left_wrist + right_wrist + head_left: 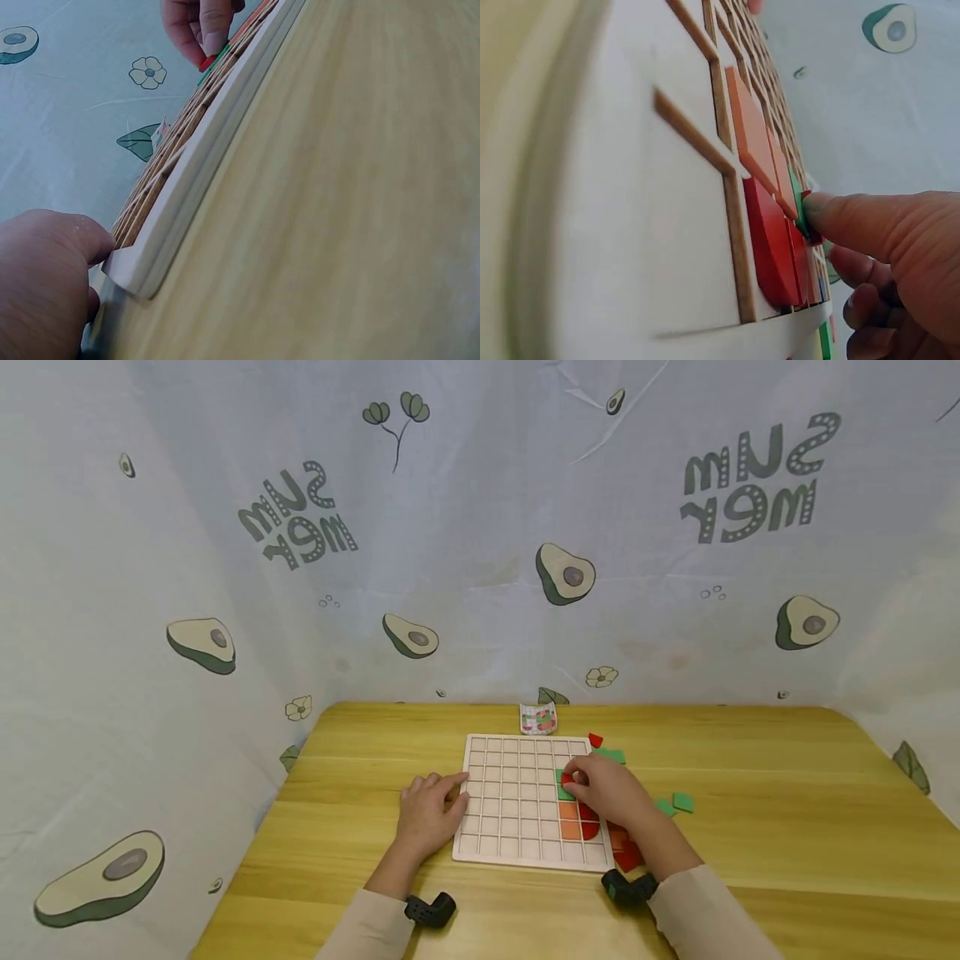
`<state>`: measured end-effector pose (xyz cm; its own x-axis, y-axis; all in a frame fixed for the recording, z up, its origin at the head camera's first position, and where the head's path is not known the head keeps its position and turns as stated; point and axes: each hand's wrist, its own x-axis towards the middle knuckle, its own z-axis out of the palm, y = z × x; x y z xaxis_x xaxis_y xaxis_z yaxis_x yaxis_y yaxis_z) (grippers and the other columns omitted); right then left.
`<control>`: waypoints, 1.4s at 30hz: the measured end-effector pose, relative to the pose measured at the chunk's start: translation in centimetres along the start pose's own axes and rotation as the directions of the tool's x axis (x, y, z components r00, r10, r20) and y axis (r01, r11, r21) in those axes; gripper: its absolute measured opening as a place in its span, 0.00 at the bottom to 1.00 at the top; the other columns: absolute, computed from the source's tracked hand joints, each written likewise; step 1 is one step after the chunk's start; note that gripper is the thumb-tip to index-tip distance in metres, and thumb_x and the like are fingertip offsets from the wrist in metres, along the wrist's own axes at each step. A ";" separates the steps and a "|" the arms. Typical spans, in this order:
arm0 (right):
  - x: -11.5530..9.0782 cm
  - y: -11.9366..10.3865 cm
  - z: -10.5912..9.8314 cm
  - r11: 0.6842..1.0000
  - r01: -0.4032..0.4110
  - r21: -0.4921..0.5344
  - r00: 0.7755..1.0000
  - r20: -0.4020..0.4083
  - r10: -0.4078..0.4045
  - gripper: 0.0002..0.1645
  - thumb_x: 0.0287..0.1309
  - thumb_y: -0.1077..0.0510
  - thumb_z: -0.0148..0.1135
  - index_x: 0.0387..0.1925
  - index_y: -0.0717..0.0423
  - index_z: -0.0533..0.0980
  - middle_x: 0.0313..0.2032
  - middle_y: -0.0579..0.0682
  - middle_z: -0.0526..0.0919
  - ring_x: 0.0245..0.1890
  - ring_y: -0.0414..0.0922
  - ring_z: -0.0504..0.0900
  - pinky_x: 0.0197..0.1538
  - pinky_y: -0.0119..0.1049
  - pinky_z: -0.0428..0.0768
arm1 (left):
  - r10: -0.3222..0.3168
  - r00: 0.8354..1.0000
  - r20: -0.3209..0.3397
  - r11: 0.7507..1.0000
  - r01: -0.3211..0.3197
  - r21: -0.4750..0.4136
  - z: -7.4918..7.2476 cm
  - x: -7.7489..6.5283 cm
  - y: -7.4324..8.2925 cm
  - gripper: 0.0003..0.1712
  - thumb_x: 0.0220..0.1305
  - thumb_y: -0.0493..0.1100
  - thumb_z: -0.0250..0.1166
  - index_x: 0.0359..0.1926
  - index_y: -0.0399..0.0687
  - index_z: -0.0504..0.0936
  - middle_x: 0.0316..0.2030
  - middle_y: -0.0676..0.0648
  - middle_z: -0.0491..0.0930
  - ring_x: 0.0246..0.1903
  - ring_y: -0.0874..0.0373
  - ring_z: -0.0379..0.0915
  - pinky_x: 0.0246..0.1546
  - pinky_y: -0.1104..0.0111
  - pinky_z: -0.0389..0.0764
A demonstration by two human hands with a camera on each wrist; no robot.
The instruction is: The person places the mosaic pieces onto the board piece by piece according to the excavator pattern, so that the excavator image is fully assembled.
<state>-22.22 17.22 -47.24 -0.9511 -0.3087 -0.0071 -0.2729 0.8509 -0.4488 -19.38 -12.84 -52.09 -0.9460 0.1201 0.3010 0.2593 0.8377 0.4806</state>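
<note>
A pale wooden grid board lies on the table. My right hand is over its right side, pinching a small red piece between thumb and fingers, right at a green tile in the grid. Nearer me in the same area sit orange tiles and red pieces with a rounded edge. My left hand rests at the board's left edge, index finger and thumb extended against it. The left wrist view shows that hand at the board's corner.
A small card with a coloured grid pattern stands behind the board. Loose green pieces lie to the right, others by the far right corner near a red one. Red pieces lie beneath my right forearm. A printed curtain hangs behind.
</note>
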 end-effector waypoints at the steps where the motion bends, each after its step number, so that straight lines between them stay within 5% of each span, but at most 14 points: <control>1: 0.3 0.1 -0.1 1.000 0.001 -0.004 1.000 0.000 -0.001 0.14 0.63 0.54 0.69 0.47 0.57 0.83 0.32 0.48 0.81 0.33 0.44 0.75 0.42 0.43 0.79 | -0.001 1.000 0.000 1.000 0.001 -0.001 0.0 0.0 0.0 0.19 0.69 0.51 0.64 0.59 0.61 0.85 0.29 0.58 0.74 0.32 0.61 0.59 0.39 0.65 0.55; 20: 3.5 0.2 -0.2 0.998 -0.068 -0.007 0.998 -0.006 0.068 0.16 0.68 0.57 0.64 0.54 0.56 0.84 0.45 0.56 0.88 0.39 0.49 0.81 0.52 0.53 0.80 | 0.002 1.000 -0.003 1.000 -0.002 0.009 0.0 0.1 -0.1 0.19 0.69 0.51 0.64 0.59 0.61 0.85 0.29 0.59 0.73 0.31 0.63 0.58 0.39 0.64 0.56; 28: 3.0 0.2 0.0 0.987 -0.159 0.025 0.986 -0.038 0.160 0.12 0.68 0.55 0.64 0.48 0.56 0.84 0.35 0.51 0.86 0.34 0.48 0.77 0.44 0.47 0.78 | 0.003 1.000 -0.009 1.000 -0.003 0.006 0.1 0.1 -0.2 0.18 0.69 0.50 0.64 0.58 0.61 0.85 0.28 0.58 0.73 0.32 0.63 0.59 0.40 0.64 0.57; 35: 3.0 0.3 0.1 0.991 -0.137 0.008 0.988 -0.073 0.137 0.13 0.68 0.54 0.64 0.48 0.56 0.85 0.41 0.54 0.88 0.37 0.50 0.79 0.49 0.51 0.80 | 0.009 1.000 -0.018 1.000 -0.009 0.010 0.2 0.2 -0.3 0.19 0.68 0.51 0.64 0.58 0.60 0.86 0.28 0.58 0.73 0.31 0.63 0.59 0.39 0.65 0.56; 42: 2.8 0.6 -0.1 0.987 -0.152 0.046 0.987 -0.039 0.154 0.14 0.67 0.53 0.65 0.49 0.55 0.84 0.35 0.52 0.85 0.36 0.49 0.77 0.46 0.49 0.79 | -0.016 1.000 0.005 1.000 0.016 0.004 0.3 0.2 -0.3 0.19 0.69 0.53 0.63 0.59 0.63 0.85 0.28 0.59 0.72 0.31 0.62 0.59 0.40 0.65 0.56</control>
<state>-25.07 16.90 -47.40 -0.9867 -0.1571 -0.0417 -0.1177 0.8676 -0.4831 -19.73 -12.95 -52.42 -0.9510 0.1097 0.2891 0.2436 0.8417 0.4819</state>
